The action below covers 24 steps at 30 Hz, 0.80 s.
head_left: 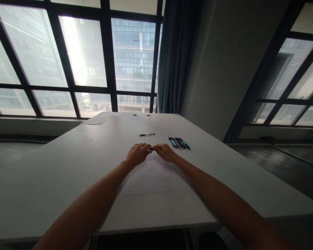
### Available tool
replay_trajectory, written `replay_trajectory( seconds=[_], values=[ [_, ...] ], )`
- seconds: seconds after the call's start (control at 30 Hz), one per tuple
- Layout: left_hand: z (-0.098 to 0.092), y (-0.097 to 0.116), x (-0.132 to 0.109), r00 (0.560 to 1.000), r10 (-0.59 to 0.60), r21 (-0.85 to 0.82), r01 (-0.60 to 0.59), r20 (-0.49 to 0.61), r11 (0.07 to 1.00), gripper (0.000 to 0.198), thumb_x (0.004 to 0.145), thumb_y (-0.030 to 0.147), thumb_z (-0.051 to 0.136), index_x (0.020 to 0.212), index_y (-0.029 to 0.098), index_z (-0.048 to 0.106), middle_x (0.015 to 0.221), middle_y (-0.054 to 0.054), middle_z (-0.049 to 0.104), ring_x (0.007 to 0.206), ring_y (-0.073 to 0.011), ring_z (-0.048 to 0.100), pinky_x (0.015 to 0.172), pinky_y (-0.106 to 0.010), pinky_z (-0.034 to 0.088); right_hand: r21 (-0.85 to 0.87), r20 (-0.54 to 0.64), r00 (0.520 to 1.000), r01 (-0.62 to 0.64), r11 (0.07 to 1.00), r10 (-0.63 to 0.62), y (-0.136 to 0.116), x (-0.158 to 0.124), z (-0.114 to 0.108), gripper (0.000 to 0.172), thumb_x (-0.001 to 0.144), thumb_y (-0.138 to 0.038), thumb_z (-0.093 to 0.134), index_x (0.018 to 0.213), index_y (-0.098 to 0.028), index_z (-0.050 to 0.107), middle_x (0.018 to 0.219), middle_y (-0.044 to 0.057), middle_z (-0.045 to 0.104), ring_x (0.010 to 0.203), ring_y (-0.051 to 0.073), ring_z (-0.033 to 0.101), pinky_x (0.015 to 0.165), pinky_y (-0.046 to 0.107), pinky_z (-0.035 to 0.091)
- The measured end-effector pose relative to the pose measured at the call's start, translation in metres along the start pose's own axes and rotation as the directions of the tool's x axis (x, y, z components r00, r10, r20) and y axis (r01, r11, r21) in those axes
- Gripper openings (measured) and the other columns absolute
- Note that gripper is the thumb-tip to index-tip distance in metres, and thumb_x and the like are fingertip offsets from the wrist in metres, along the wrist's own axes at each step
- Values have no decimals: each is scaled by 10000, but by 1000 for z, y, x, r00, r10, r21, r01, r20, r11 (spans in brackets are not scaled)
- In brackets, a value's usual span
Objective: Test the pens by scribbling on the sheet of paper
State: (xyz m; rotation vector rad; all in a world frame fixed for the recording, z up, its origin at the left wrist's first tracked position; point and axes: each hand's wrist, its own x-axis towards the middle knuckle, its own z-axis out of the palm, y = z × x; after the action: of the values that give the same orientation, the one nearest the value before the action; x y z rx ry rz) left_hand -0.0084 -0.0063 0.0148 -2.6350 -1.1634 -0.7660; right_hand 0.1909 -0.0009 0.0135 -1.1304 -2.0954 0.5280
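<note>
Paper on table, lone pen behind, grouped pens right.

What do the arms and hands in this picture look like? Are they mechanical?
No, they are a person's. The left hand and right hand are bare, without gloves. The left forearm and right forearm taper towards the hands, with no sleeves, watch, bracelet, cables or printed markings visible. Small details, such as fingernails, are too dim to make out.
</note>
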Motion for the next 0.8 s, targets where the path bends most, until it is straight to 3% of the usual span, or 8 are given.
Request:
replay_trajectory(
  seconds=[0.13, 0.4, 0.8],
  values=[
    [2, -1, 0, 997, -72, 30, 71, 33, 997, 257, 967, 339, 379, 1073, 244, 593, 955, -36, 668, 798, -173, 634, 672, -261, 437, 139, 54, 993, -111, 984, 105, 7, -1, -2, 618, 894, -652, 318, 753, -139, 632, 470, -36, 468, 432, 105, 427, 505, 246, 344],
    [3, -3, -2, 997, -66, 65, 64, 27, 996, 261, 961, 332, 383, 1050, 241, 611, 961, -32, 684, 810, -176, 642, 659, -254, 434, 213, 113, 989, -119, 970, 96, 13, -1, -2, 569, 854, -656, 387, 710, -151, 606, 510, -26, 514, 455, 101, 474, 512, 238, 378],
    [2, 5, -3, 994, -82, 18, 81, 74, 997, 285, 949, 326, 388, 1057, 243, 638, 976, -54, 692, 833, -198, 651, 693, -282, 452, 87, 9, 999, -41, 995, 41, 6, -6, -3, 398, 886, -420, 438, 663, -151, 629, 512, -6, 558, 481, 113, 504, 560, 246, 404]
  ],
)
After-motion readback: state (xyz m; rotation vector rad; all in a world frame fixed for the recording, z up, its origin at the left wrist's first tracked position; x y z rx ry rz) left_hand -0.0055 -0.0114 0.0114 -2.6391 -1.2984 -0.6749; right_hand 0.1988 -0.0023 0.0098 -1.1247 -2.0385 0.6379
